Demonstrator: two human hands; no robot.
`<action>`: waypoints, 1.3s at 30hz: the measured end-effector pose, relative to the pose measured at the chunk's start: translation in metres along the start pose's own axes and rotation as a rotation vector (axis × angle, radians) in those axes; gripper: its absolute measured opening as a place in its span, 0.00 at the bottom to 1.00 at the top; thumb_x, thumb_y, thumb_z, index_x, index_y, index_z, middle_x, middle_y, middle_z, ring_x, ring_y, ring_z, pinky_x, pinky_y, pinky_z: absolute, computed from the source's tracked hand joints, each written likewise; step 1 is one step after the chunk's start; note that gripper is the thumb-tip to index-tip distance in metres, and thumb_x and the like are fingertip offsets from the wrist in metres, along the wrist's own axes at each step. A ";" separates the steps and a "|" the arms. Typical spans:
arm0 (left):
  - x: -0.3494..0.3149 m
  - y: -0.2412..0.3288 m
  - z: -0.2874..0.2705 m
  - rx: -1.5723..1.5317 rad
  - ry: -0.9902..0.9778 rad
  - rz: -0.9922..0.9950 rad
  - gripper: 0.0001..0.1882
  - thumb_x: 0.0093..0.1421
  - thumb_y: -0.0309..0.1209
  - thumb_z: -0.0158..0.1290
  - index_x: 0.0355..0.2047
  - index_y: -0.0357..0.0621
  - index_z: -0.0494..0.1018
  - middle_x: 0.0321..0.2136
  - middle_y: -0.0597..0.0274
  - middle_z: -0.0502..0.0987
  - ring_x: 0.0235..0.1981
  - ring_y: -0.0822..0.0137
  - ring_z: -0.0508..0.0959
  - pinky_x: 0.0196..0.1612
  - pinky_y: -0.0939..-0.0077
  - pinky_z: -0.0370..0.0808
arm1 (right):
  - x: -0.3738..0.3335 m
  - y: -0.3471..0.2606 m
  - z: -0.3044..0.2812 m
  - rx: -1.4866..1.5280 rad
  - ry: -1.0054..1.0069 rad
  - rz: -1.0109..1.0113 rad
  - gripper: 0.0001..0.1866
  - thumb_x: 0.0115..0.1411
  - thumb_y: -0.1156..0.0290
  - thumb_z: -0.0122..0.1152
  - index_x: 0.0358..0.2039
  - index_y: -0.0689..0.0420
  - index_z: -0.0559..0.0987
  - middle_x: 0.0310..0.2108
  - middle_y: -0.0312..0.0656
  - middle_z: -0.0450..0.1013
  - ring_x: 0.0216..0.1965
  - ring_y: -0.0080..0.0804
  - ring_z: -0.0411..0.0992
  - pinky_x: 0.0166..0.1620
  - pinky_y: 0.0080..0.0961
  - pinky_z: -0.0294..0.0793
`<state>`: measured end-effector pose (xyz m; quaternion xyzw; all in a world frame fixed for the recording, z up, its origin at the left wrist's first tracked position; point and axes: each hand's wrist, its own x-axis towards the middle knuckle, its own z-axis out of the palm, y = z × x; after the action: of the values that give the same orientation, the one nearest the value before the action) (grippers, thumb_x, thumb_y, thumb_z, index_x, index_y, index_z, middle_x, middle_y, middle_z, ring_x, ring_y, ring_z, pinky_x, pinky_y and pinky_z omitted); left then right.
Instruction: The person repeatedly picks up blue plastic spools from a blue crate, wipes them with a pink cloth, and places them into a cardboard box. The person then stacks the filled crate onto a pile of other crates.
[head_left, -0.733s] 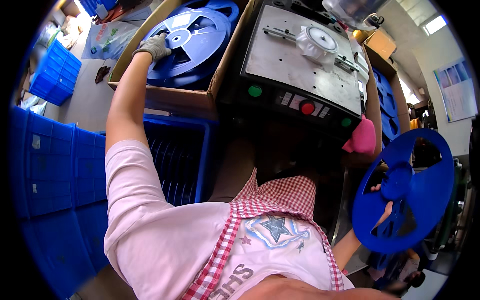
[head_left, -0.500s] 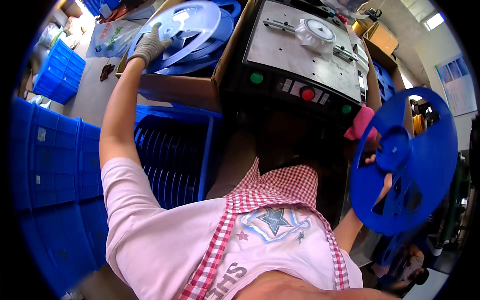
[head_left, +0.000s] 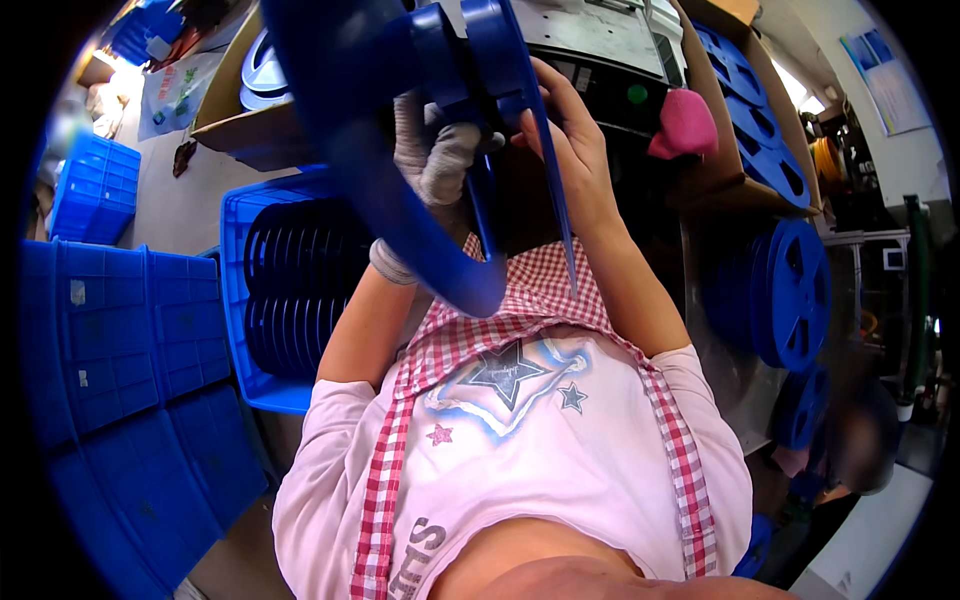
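Note:
Two blue plastic reel halves are held up in front of me, their hubs facing each other. The left reel half (head_left: 335, 70) is blurred and large in view; my left hand (head_left: 442, 165), in a whitish knit glove, grips it near the hub with bent fingers. My bare right hand (head_left: 580, 155) holds the right reel half (head_left: 496, 48), seen nearly edge-on, with the fingers around its outer side and the thumb near the hub. The hubs are close together; whether they touch, I cannot tell.
A machine with a metal plate (head_left: 590, 25) stands ahead, a pink cloth (head_left: 685, 125) at its corner. Cartons (head_left: 235, 140) flank it. A blue crate (head_left: 240, 330) of upright discs sits at left beside stacked crates (head_left: 110, 330). Reels (head_left: 800, 295) stand at right.
My left hand has come from the left carton to the middle with a reel half. The right hand has brought its reel half in from the right, and the hubs now face each other.

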<state>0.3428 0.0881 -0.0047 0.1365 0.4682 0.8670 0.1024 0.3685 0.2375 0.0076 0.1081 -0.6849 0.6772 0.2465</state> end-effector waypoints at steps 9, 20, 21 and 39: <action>0.014 -0.010 0.030 0.424 -0.288 0.255 0.41 0.60 0.50 0.54 0.67 0.59 0.46 0.45 0.55 0.73 0.44 0.63 0.77 0.48 0.69 0.76 | -0.010 -0.013 -0.022 0.039 0.066 0.029 0.26 0.60 0.63 0.56 0.58 0.57 0.69 0.35 0.33 0.63 0.35 0.18 0.66 0.40 0.16 0.67; 0.016 -0.029 0.026 0.237 -0.296 0.228 0.32 0.61 0.45 0.54 0.61 0.52 0.56 0.44 0.58 0.75 0.45 0.66 0.77 0.48 0.72 0.77 | -0.010 -0.004 -0.025 -0.023 0.067 0.047 0.29 0.58 0.58 0.57 0.58 0.56 0.70 0.34 0.34 0.63 0.37 0.21 0.64 0.43 0.18 0.65; 0.018 -0.032 0.024 0.253 -0.296 0.225 0.28 0.62 0.43 0.54 0.58 0.49 0.60 0.42 0.60 0.76 0.43 0.68 0.78 0.47 0.74 0.78 | -0.009 -0.004 -0.026 -0.048 0.064 0.045 0.29 0.58 0.58 0.58 0.58 0.55 0.70 0.34 0.34 0.63 0.36 0.22 0.64 0.43 0.18 0.65; 0.012 -0.018 0.035 0.249 -0.207 -0.045 0.31 0.60 0.39 0.57 0.60 0.43 0.62 0.48 0.59 0.72 0.50 0.68 0.72 0.56 0.68 0.69 | 0.002 -0.025 -0.068 -0.490 -0.133 0.071 0.37 0.54 0.48 0.60 0.62 0.49 0.65 0.46 0.54 0.72 0.47 0.47 0.73 0.50 0.33 0.70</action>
<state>0.3438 0.1289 0.0002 0.2262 0.5619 0.7810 0.1518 0.3917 0.3029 0.0273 0.0653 -0.8466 0.4906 0.1960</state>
